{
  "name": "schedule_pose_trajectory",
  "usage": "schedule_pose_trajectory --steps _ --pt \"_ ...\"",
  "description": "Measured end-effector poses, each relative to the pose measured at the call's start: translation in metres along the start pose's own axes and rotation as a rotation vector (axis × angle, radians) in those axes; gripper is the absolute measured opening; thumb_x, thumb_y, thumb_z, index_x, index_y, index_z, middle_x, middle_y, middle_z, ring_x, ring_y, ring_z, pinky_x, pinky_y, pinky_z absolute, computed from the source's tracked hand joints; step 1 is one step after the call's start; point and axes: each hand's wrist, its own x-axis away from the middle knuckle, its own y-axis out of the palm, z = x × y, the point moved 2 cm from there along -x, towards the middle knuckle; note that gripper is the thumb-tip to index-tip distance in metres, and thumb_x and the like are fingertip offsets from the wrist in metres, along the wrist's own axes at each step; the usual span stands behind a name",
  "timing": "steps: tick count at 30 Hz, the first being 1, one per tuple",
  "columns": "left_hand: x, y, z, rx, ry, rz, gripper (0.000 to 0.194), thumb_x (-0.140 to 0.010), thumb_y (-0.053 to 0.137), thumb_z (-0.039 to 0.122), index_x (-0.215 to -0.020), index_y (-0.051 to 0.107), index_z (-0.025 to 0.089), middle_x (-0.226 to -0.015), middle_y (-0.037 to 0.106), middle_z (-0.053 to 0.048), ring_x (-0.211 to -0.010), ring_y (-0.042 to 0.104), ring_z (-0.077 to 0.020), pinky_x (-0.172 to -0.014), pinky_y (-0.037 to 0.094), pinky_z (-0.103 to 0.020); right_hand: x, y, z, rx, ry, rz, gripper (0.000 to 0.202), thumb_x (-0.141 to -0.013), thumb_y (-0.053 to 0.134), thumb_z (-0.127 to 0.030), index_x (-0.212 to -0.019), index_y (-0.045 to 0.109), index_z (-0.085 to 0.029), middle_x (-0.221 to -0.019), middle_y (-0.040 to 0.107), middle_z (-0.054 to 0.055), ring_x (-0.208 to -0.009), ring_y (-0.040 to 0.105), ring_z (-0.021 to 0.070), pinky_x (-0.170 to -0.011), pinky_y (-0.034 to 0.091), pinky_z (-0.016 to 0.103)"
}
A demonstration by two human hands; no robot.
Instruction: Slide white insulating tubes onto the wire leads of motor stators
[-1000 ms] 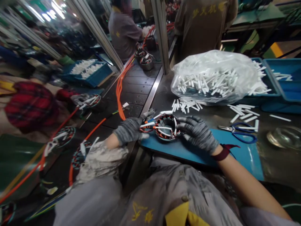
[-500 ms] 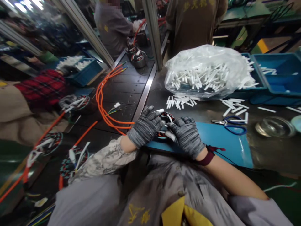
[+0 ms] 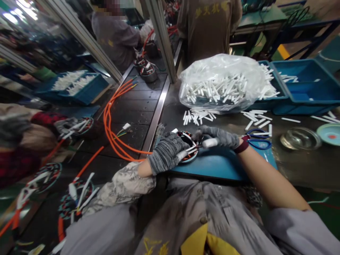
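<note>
A round wound coil part (image 3: 189, 156) with white sleeves and dark and orange wires sits at the edge of a blue mat (image 3: 220, 163). My left hand (image 3: 168, 152), in a grey striped glove, grips its left side with the fingers closed over the rim. My right hand (image 3: 218, 137), also gloved, is at its right edge, fingers pinched at the wires and white sleeves; what exactly lies between them is blurred. Orange cables (image 3: 107, 120) run from the part to the left. Blue-handled scissors (image 3: 259, 143) lie just beyond my right wrist.
A clear bag of white tubes (image 3: 220, 85) rests behind the mat, beside blue bins (image 3: 305, 102). Loose tubes, a glass bowl (image 3: 301, 139) and a dish (image 3: 329, 134) lie right. More coil parts (image 3: 75, 200) stand left, near a person's gloved hand (image 3: 13, 127).
My right hand has turned and shifted right, uncovering more of the coil part. My left hand stays on it. At the left, a person's hand has left the bin of white tubes.
</note>
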Motion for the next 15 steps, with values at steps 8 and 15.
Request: schedule_pose_trajectory --steps 8,15 --pt "-0.030 0.000 0.041 -0.217 -0.163 0.005 0.036 -0.098 0.063 0.050 -0.112 0.078 0.020 -0.112 0.077 -0.011 -0.106 0.067 -0.0310 -0.103 0.049 -0.051 -0.020 -0.027 0.032 0.989 0.490 0.409 0.041 -0.096 0.057 -0.028 -0.132 0.067 -0.012 -0.133 0.068 0.021 -0.122 0.061 0.0333 -0.109 0.045 0.047" --pt "-0.054 0.007 0.037 -0.248 -0.181 -0.121 0.053 -0.107 0.040 0.050 -0.097 0.077 0.013 -0.095 0.076 -0.014 -0.091 0.069 -0.0307 -0.090 0.053 -0.048 -0.019 -0.027 0.050 1.042 0.576 0.443 0.038 -0.099 0.053 -0.030 -0.128 0.067 -0.010 -0.130 0.066 0.025 -0.120 0.060 0.0353 -0.100 0.048 0.048"
